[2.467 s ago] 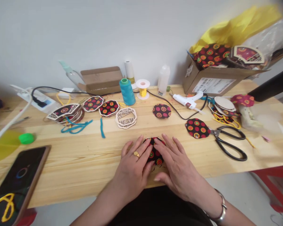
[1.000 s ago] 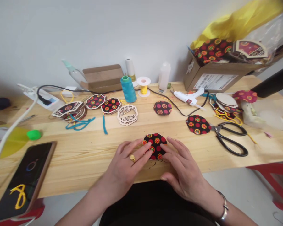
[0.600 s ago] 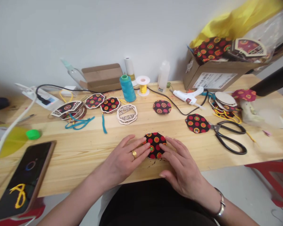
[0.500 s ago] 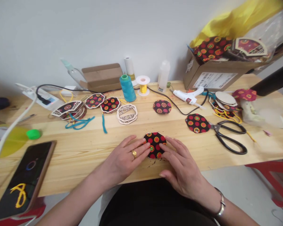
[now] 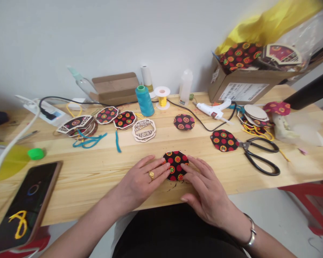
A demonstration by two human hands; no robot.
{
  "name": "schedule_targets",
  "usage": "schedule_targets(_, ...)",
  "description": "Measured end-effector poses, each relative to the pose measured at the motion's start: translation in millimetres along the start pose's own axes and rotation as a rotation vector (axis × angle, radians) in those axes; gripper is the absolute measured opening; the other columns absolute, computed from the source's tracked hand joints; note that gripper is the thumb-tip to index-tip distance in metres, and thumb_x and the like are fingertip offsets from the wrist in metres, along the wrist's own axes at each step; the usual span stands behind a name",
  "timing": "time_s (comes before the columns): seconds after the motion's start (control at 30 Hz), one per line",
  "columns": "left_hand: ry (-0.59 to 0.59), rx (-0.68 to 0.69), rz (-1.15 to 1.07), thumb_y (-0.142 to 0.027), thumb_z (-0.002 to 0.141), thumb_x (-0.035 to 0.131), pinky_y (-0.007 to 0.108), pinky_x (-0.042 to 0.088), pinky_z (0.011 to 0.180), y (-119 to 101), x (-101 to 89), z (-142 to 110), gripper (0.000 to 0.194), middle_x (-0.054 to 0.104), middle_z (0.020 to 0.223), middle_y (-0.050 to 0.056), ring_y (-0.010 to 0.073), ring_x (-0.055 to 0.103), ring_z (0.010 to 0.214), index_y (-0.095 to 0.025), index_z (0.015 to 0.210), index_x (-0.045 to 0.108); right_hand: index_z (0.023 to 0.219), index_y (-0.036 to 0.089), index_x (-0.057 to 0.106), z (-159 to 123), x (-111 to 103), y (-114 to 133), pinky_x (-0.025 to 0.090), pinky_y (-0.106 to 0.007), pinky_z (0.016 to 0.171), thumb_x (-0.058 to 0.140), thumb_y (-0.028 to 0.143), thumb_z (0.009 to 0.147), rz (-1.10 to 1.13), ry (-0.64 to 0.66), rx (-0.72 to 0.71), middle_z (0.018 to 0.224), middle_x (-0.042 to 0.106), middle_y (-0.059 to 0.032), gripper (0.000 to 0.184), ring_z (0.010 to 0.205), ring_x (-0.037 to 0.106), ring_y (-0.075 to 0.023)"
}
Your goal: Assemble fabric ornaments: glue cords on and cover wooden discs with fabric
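A round piece of black fabric with red dots and flowers (image 5: 175, 163) lies flat near the table's front edge, a pale rim showing along its top. My left hand (image 5: 142, 181) rests its outstretched fingertips on the left side of it. From the right, my right hand (image 5: 206, 188) touches the piece with its fingers spread and thumb apart. Behind them are a wooden lattice disc (image 5: 144, 130) and a maroon patterned fabric round (image 5: 184, 122). Another black patterned round (image 5: 224, 140) lies to the right, by the tips of black-handled scissors (image 5: 261, 156).
A white glue gun (image 5: 214, 108) lies at the back right before a cardboard box (image 5: 238, 86) of fabric. A teal thread cone (image 5: 144, 102) and a yellow thread spool (image 5: 162, 98) stand at the back. On the left are a phone (image 5: 29, 200) and tasselled ornaments (image 5: 78, 125).
The view has shifted very slightly. Both hands stay in the same place on the fabric round, and nothing on the table has moved.
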State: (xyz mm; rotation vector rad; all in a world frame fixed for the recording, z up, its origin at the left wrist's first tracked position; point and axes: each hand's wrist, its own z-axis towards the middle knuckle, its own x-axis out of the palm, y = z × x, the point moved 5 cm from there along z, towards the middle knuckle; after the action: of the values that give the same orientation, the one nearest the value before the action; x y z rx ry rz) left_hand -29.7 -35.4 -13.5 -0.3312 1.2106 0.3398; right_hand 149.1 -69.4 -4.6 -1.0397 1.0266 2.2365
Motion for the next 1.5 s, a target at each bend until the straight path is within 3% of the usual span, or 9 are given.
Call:
schedule_targets(0.13, 0.022, -0.053, -0.03, -0.008, 0.088, 0.046, 0.048, 0.036, 0.109, -5, -7.7, 6, 0.046, 0.054, 0.137, 0.012, 0.0231, 0.038, 0.136, -0.016, 0.133, 0.048, 0.111, 0.008, 0.054, 4, -3, 1, 0.039, -0.057, 0.104, 0.047, 0.05, 0.091, -0.043, 0.043, 0.029, 0.128, 0.057, -0.0224, 0.047, 0.135, 0.033, -0.0347)
schedule_targets(0.23, -0.008, -0.185, -0.005, -0.007, 0.087, 0.043, 0.051, 0.031, 0.111, -13, -13.3, 16, 0.049, 0.047, 0.142, 0.017, 0.0259, 0.034, 0.138, -0.009, 0.135, 0.044, 0.112, 0.007, 0.053, 6, -2, 2, 0.038, -0.06, 0.104, 0.045, 0.054, 0.09, -0.103, 0.073, 0.036, 0.132, 0.053, -0.024, 0.052, 0.137, 0.03, -0.0364)
schedule_targets(0.33, -0.056, -0.304, 0.064, -0.015, 0.09, 0.047, 0.052, 0.033, 0.11, -20, -11.2, 26, 0.04, 0.052, 0.138, 0.017, 0.0278, 0.041, 0.133, -0.007, 0.13, 0.05, 0.113, 0.007, 0.054, 6, 0, 0, 0.037, -0.06, 0.104, 0.044, 0.055, 0.09, -0.15, 0.089, 0.056, 0.133, 0.052, -0.0238, 0.054, 0.137, 0.03, -0.0369)
schedule_targets(0.5, -0.082, -0.379, 0.052, -0.021, 0.092, 0.049, 0.053, 0.037, 0.106, -22, 3.0, 29, 0.034, 0.061, 0.128, 0.014, 0.028, 0.051, 0.124, -0.009, 0.123, 0.056, 0.106, 0.009, 0.057, 3, 1, -3, 0.036, -0.058, 0.106, 0.043, 0.056, 0.09, -0.163, 0.094, 0.073, 0.131, 0.055, -0.0214, 0.051, 0.137, 0.03, -0.0366)
schedule_targets(0.7, -0.087, -0.39, 0.013, -0.021, 0.091, 0.051, 0.052, 0.037, 0.106, -19, 7.6, 24, 0.035, 0.06, 0.13, 0.014, 0.0271, 0.052, 0.124, -0.01, 0.124, 0.054, 0.105, 0.009, 0.057, 1, 1, -5, 0.037, -0.059, 0.105, 0.044, 0.053, 0.09, -0.169, 0.079, 0.083, 0.129, 0.056, -0.0211, 0.049, 0.136, 0.031, -0.0372)
schedule_targets(0.9, -0.162, -0.381, 0.018, -0.013, 0.09, 0.049, 0.052, 0.037, 0.106, -22, -4.8, 17, 0.037, 0.053, 0.136, 0.017, 0.0271, 0.044, 0.131, -0.01, 0.126, 0.051, 0.113, 0.007, 0.054, -3, -8, -4, 0.038, -0.058, 0.104, 0.042, 0.051, 0.093, -0.143, 0.031, 0.057, 0.129, 0.055, -0.0224, 0.05, 0.137, 0.029, -0.0354)
schedule_targets(1.03, -0.128, -0.32, -0.026, -0.01, 0.089, 0.05, 0.052, 0.031, 0.11, -33, -7.7, 13, 0.038, 0.055, 0.135, 0.014, 0.0266, 0.04, 0.134, -0.011, 0.126, 0.052, 0.106, 0.01, 0.057, -7, -6, 4, 0.035, -0.057, 0.108, 0.043, 0.055, 0.091, -0.082, 0.078, -0.059, 0.129, 0.058, -0.0201, 0.05, 0.133, 0.039, -0.0316)
schedule_targets(1.17, -0.106, -0.309, -0.068, -0.012, 0.089, 0.051, 0.051, 0.028, 0.112, -38, -3.3, 10, 0.033, 0.062, 0.127, 0.009, 0.025, 0.046, 0.129, -0.013, 0.121, 0.057, 0.103, 0.011, 0.058, -9, -2, 7, 0.035, -0.056, 0.108, 0.043, 0.052, 0.092, -0.057, 0.057, -0.087, 0.12, 0.064, -0.0183, 0.046, 0.124, 0.051, -0.0284)
schedule_targets(1.5, -0.13, -0.311, -0.11, -0.009, 0.087, 0.053, 0.05, 0.031, 0.11, -36, -5.0, 8, 0.034, 0.061, 0.129, 0.012, 0.0248, 0.047, 0.128, -0.011, 0.121, 0.057, 0.104, 0.009, 0.058, -8, -6, 7, 0.038, -0.054, 0.107, 0.045, 0.048, 0.093, -0.064, 0.047, -0.095, 0.119, 0.064, -0.0199, 0.043, 0.121, 0.054, -0.0281)
